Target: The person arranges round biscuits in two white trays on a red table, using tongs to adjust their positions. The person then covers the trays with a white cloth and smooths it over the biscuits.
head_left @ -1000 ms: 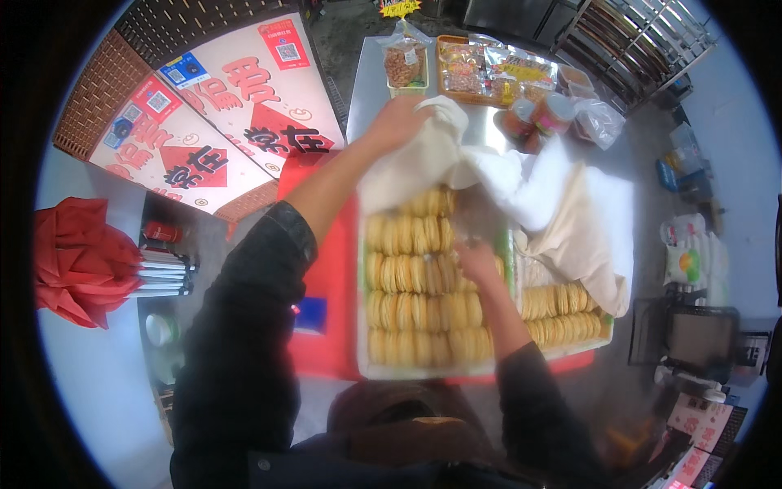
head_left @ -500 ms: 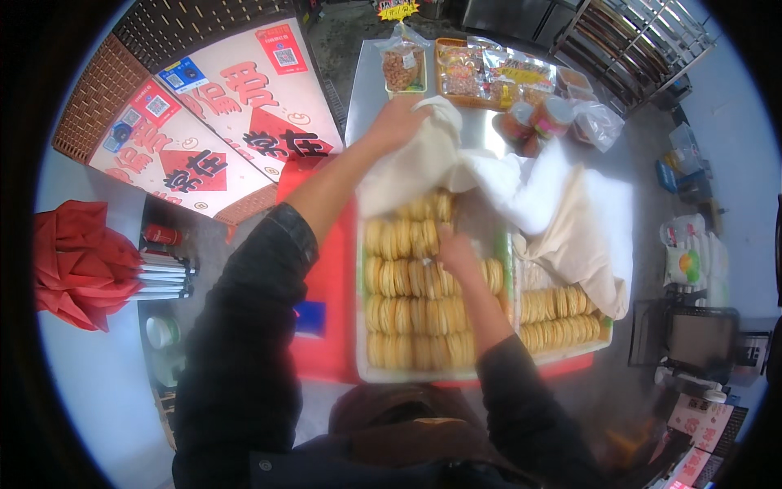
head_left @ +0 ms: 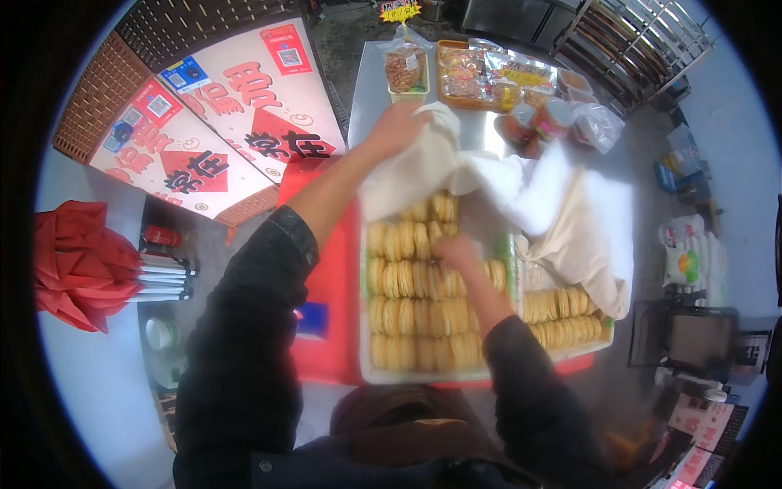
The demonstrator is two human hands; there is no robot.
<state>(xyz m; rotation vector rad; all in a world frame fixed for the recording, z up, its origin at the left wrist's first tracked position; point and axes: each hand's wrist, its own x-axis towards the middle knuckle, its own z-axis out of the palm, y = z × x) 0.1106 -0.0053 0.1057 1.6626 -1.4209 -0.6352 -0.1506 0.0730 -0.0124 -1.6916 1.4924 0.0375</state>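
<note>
My left hand is closed on the edge of a cream cloth, holding it raised over the far end of a white tray. In that tray, round flat golden pastries stand on edge in packed rows. My right hand reaches down into the second row from the far end, its fingers bent against the pastries there. Steam or blur softens the fingertips, but they appear to grip a pastry. To the right of my right hand, bare tray bottom shows beneath the cloth.
A second tray of pastries adjoins on the right, partly under white cloth. Beyond stand a bag of nuts, a brown tray of packets and lidded jars. Printed boards and a red umbrella are at left.
The right fingers have shifted slightly left and nearer along the pastry row. A pastry beside them now shows more plainly. My left hand still holds the cloth up, almost unmoved.
</note>
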